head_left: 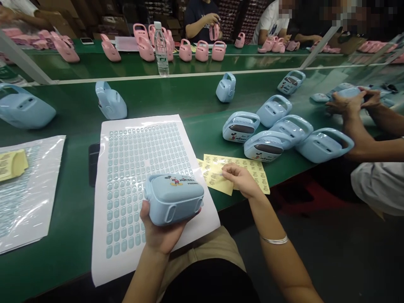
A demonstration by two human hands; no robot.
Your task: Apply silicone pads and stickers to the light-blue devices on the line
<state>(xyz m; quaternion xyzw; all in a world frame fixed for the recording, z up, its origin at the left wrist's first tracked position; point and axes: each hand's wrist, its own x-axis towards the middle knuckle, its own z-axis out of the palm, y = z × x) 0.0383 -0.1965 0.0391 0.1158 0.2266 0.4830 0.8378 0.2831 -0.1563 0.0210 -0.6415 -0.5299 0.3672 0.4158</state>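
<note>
My left hand (164,237) is wrapped around a light blue portable speaker (176,202) from below. Its Mickey print faces up, and two oblong feet on its side face me. Beneath it lies a white sheet of pale blue oval stickers (145,147), with a few spots bare. To the right, my right hand (241,179) is closed in a pinch over yellow label sheets (252,170). A tiny pale bit shows at its fingertips, too small to name. Past these sheets stand several finished-looking blue speakers with handles (265,145).
A co-worker's hands (350,101) hold a blue part at the right. More blue speakers (112,101) stand along the green bench (189,97). A water bottle (161,50) stands near the white ledge; pink speakers (202,50) and other people are beyond. Another sticker sheet (41,210) lies left.
</note>
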